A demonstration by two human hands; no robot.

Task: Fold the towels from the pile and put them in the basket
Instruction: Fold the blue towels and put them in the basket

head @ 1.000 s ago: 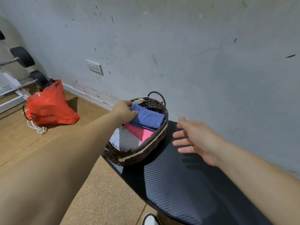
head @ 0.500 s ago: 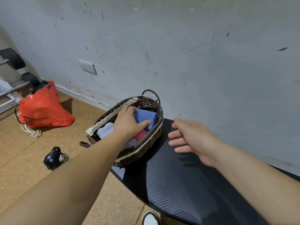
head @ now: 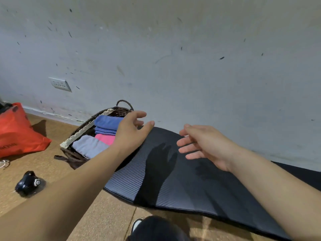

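Left hand: I am holding my left hand (head: 132,134) over the right side of the basket, with the fingers apart and loosely bent and the thumb spread away from them. It is gripping nothing. It is hiding the rim beneath it, so I cannot tell whether my palm is touching the wicker.
Right hand: I am hovering my right hand (head: 206,145) above the mat, fingers straight and spread, holding nothing, with a gap between it and my left hand.
Basket: the dark wicker basket (head: 81,132), with pale trim along its rim, is sitting close to the wall at the left end of the mat. Its loop handle is standing up at the far end.
Towels: three folded ones are lying inside the basket. The blue towel (head: 107,125) is lying at the far end. The pink towel (head: 104,139) is lying just in front of it, touching it. The grey towel (head: 88,146) is lying beside the pink one on the near left.
Mat: the black ribbed mat (head: 182,192) is lying along the wall, and the shadows of my hands are falling on it.
Floor: the brown floor (head: 52,164) is carrying a red bag (head: 17,134) well left of the basket and a small black object (head: 27,182) nearer to me.
Wall: the scuffed grey wall (head: 191,58) is carrying an outlet (head: 60,83) above and left of the basket.
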